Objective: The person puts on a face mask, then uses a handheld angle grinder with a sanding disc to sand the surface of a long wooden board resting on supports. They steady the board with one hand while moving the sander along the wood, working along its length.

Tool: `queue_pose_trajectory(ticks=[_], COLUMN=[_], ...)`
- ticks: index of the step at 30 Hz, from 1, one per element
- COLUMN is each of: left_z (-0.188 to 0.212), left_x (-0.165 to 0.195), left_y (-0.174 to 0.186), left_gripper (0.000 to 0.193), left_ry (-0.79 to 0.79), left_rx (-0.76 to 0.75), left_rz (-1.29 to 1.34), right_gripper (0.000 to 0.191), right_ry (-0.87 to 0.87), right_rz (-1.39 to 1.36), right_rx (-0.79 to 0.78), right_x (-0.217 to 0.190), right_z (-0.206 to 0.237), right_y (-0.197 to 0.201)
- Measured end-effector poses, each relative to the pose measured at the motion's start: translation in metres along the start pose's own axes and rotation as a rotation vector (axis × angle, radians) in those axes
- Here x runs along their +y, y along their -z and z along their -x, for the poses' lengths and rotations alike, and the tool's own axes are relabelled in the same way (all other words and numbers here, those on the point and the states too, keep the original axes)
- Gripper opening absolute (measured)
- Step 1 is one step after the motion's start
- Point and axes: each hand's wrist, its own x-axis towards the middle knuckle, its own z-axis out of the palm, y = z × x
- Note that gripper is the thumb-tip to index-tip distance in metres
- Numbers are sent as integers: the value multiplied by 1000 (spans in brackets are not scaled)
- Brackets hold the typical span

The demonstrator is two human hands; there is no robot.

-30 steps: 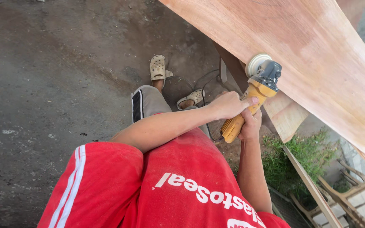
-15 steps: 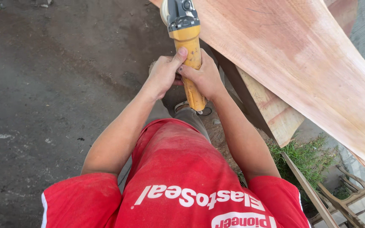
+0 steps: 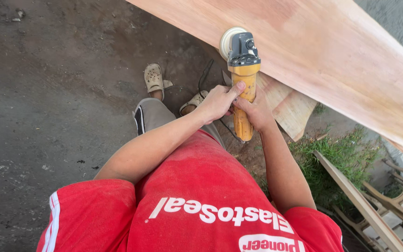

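Both my hands grip a yellow angle grinder (image 3: 244, 77) by its handle. My left hand (image 3: 216, 101) wraps it from the left and my right hand (image 3: 256, 111) from the right, fingers overlapping. The grinder's dark head (image 3: 242, 48) and its round pale sanding disc (image 3: 228, 39) rest against the near edge of a large reddish wooden board (image 3: 332, 60) that runs diagonally across the upper right. A black cable (image 3: 206, 74) trails down from the tool toward my feet.
My feet in beige clogs (image 3: 154, 77) stand on dark concrete (image 3: 47, 93). Wood offcuts (image 3: 291, 108) lie under the board. At the lower right there is grass (image 3: 334, 163), with a loose plank (image 3: 350, 191) and a wooden frame (image 3: 397, 196).
The grinder slid left along the board's edge, then came back right to its present spot. Both hands stayed on the handle throughout.
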Motion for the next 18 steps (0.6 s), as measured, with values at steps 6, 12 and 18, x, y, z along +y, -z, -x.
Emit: queue_pose_trajectory(ticks=[6,12,18], left_z=[-30,-64,-64], left_x=[-15,-27,-22], left_y=[-93,-177,-179], left_gripper=[89,94,99], left_ry=[-2,23,49], left_rx=[-24,-89,-104], left_rz=[-202,-357,-424], right_gripper=[43,40,36], right_ry=[-22,-59,-84], right_rz=[-243,-423,-531], right_rx=[120,256,278], right_x=[57,106,112], right_z=[48,90,94], right_y=[70,127,123])
